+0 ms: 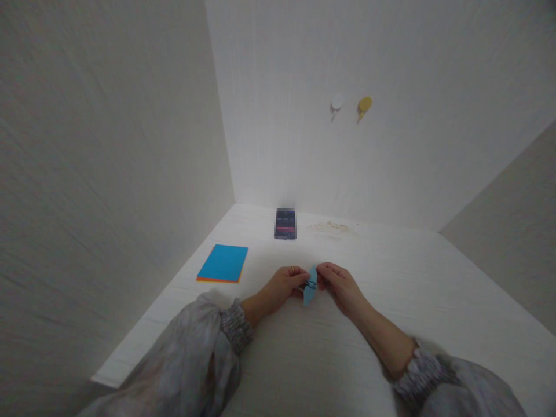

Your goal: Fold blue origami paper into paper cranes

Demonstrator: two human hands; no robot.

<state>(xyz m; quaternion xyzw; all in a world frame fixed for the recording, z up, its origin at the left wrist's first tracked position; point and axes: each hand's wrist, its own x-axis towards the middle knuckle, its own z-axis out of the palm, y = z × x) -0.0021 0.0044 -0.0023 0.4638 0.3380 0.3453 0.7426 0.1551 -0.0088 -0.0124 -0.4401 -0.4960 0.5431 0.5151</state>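
A small piece of folded light-blue paper point(311, 285) with dark marks across its middle is held up near the centre of the white surface. My left hand point(284, 288) pinches it from the left between thumb and fingers; a ring shows on one finger. At the paper's upper right edge, the closed fingers of my right hand point(339, 282) grip it, with the fingertips partly hidden behind the paper. To the left of my hands lies a stack of square paper point(223, 263), blue on top with an orange edge showing beneath.
A phone point(285, 224), its screen blurred, lies near the back wall point(278, 127). Brownish stains point(334, 226) mark the surface to its right. A white hook point(336, 104) and a yellow hook point(364, 106) are on the back wall. Walls also stand at left and right.
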